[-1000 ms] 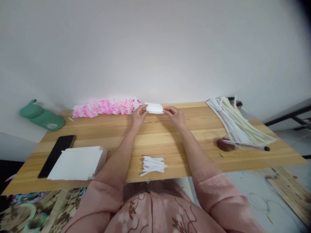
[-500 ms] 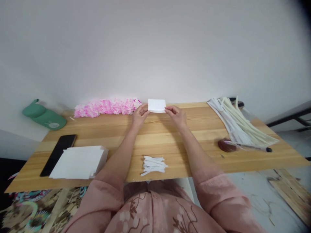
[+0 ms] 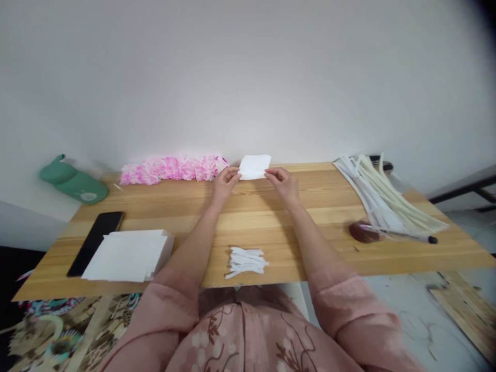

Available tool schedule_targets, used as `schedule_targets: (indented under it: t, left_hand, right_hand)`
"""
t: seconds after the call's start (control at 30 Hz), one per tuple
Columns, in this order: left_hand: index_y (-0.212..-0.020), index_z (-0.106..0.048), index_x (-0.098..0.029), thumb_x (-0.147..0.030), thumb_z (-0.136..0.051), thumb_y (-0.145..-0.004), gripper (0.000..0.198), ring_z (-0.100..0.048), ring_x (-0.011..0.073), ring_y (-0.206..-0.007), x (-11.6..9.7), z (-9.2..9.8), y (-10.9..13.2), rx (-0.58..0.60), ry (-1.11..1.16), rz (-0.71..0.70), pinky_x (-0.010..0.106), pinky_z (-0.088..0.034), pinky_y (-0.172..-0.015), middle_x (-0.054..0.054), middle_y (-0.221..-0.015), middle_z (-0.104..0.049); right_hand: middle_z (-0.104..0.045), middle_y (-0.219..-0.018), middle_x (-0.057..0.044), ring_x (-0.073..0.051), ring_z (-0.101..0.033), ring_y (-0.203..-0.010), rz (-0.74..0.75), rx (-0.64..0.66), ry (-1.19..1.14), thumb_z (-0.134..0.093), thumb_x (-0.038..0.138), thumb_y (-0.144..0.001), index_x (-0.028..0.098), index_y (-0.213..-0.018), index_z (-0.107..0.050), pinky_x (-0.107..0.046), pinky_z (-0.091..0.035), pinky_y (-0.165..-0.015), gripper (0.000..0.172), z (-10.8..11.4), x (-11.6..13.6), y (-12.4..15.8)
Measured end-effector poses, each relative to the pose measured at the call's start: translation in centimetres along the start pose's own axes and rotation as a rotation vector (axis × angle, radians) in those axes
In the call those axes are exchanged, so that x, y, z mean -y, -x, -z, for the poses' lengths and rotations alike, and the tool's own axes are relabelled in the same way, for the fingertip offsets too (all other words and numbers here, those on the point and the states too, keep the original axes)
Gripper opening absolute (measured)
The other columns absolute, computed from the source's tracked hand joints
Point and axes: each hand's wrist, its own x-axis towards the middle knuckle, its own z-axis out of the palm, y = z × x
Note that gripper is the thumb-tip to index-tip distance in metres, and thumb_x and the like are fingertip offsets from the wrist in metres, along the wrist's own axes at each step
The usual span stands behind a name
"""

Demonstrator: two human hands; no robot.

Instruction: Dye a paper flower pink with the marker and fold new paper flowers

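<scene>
A small white paper sheet (image 3: 254, 166) is held up above the back edge of the table, its lower edge folded over in a narrow band. My left hand (image 3: 227, 182) pinches its lower left corner, and my right hand (image 3: 282, 183) pinches the lower right one. Between my forearms, near the front edge, lies a small pile of folded white paper strips (image 3: 247, 261). A stack of white paper (image 3: 124, 256) rests left of my left forearm, partly over a black phone (image 3: 95, 243).
Pink and white fluffy paper pieces (image 3: 172, 170) line the wall at the back left, beside a green bottle (image 3: 75, 181). On the right are white and cream strips (image 3: 387, 196), a dark red round object (image 3: 363, 232) and a pen (image 3: 411, 236).
The sheet's upper part has tilted and shifted to the right. Both hands keep their pinch at its lower corners. The whole view has shifted slightly.
</scene>
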Motion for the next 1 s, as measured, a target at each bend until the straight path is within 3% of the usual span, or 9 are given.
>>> schedule_targets:
  t: [0.17, 0.6, 0.83, 1.0]
  left_hand:
    - [-0.081, -0.06, -0.018, -0.038, -0.073, -0.069, 0.027, -0.062, 0.0115, -0.07, 0.29, 0.06, -0.12, -0.011, -0.007, 0.01, 0.025, -0.049, -0.069, 0.001, -0.077, -0.065]
    - [-0.07, -0.062, -0.017, -0.025, -0.072, -0.068, 0.013, -0.06, 0.0112, -0.069, 0.28, 0.24, -0.03, -0.076, -0.121, -0.007, 0.025, -0.047, -0.069, -0.001, -0.072, -0.066]
    - [-0.075, -0.064, -0.017, -0.019, -0.069, -0.068, 0.009, -0.062, 0.0122, -0.074, 0.38, 0.16, -0.29, -0.063, -0.059, 0.011, 0.026, -0.048, -0.072, 0.0, -0.075, -0.067]
    - [-0.082, -0.068, -0.017, -0.025, -0.07, -0.068, 0.015, -0.063, 0.0129, -0.077, 0.84, 0.28, -0.35, -0.048, -0.06, -0.005, 0.028, -0.049, -0.076, 0.002, -0.082, -0.07]
  right_hand:
    - [-0.073, -0.088, -0.004, -0.018, -0.066, -0.079, 0.018, -0.012, 0.024, -0.066, 0.038, -0.077, 0.02, -0.088, -0.072, -0.032, -0.05, -0.075, 0.022, 0.01, 0.09, 0.06]
    - [-0.074, -0.089, -0.004, -0.018, -0.067, -0.082, 0.02, -0.012, 0.018, -0.066, 0.038, -0.077, 0.02, -0.088, -0.072, -0.032, -0.051, -0.075, 0.023, 0.05, 0.25, 0.13]
    - [-0.074, -0.089, -0.003, -0.018, -0.067, -0.081, 0.023, -0.013, 0.02, -0.066, 0.038, -0.077, 0.02, -0.089, -0.073, -0.031, -0.05, -0.075, 0.022, 0.01, 0.4, 0.25]
    - [-0.074, -0.089, -0.004, -0.018, -0.067, -0.082, 0.02, -0.011, 0.012, -0.066, 0.038, -0.077, 0.02, -0.088, -0.072, -0.032, -0.05, -0.076, 0.023, 0.05, 0.5, 0.24]
